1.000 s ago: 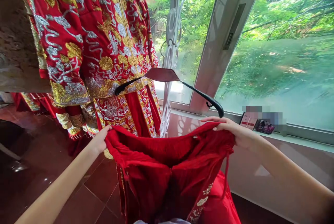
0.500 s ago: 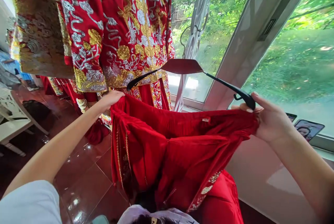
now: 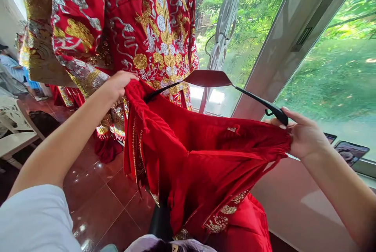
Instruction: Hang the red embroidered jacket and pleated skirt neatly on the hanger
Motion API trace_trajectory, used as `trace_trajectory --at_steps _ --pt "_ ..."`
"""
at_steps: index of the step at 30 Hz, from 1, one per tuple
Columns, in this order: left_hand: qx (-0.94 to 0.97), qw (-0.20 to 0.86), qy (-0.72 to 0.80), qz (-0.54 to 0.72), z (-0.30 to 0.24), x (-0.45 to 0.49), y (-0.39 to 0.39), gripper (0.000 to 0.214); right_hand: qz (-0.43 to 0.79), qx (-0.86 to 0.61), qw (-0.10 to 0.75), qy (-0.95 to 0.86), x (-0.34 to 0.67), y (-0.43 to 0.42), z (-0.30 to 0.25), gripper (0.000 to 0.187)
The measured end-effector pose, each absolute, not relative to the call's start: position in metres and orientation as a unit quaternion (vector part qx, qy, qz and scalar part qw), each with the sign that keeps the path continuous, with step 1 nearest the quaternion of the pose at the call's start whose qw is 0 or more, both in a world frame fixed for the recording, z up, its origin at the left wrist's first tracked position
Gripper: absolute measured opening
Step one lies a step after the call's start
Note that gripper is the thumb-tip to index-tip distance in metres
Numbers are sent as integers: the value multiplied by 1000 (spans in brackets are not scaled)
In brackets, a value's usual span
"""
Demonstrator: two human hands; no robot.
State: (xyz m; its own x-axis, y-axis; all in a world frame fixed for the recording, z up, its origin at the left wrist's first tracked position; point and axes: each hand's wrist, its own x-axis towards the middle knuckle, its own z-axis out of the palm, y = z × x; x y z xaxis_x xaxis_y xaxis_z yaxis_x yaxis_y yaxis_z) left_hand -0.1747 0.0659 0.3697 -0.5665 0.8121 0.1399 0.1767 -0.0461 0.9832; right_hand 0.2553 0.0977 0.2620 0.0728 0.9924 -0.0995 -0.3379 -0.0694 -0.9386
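Observation:
A red skirt point(image 3: 217, 173) with gold embroidered panels is stretched open between my hands, its waist opening facing up. My left hand point(image 3: 116, 85) pinches the left end of the gathered waistband. At the opposite end, my right hand point(image 3: 308, 136) grips the waistband together with the tip of a black hanger point(image 3: 252, 97). The hanger's left arm reaches down inside the waist opening near my left hand. Behind it hangs a red jacket point(image 3: 164, 36) covered in gold and silver embroidery; my left forearm passes in front of its sleeve.
Tall windows point(image 3: 331, 76) line the right side, with phones point(image 3: 351, 153) on the sill. At left stand a white chair point(image 3: 14, 140) and another gold garment point(image 3: 44, 56). A person point(image 3: 11, 66) is at the far left. Glossy red tiles point(image 3: 100, 201) cover the floor.
My left hand has risen, lifting the left waistband up around the hanger's left end, which now sits inside the opening. The jacket's sleeve has been pushed up and left. My right hand stays nearly in place.

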Motion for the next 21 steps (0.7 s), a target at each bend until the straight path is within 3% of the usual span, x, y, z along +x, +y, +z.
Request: trace_trajectory --at_steps 9,14,18,21 --pt "543 -22 623 562 382 -122 59 16 661 -461 529 -264 241 96 252 30" --pt "684 -100 639 338 339 -100 29 18 677 -431 530 -273 240 106 243 27" --pt "689 -156 699 112 312 -79 28 21 679 -398 507 -351 245 111 239 38" --pt "670 -245 683 156 314 -46 37 24 639 -399 510 -415 246 110 235 35"
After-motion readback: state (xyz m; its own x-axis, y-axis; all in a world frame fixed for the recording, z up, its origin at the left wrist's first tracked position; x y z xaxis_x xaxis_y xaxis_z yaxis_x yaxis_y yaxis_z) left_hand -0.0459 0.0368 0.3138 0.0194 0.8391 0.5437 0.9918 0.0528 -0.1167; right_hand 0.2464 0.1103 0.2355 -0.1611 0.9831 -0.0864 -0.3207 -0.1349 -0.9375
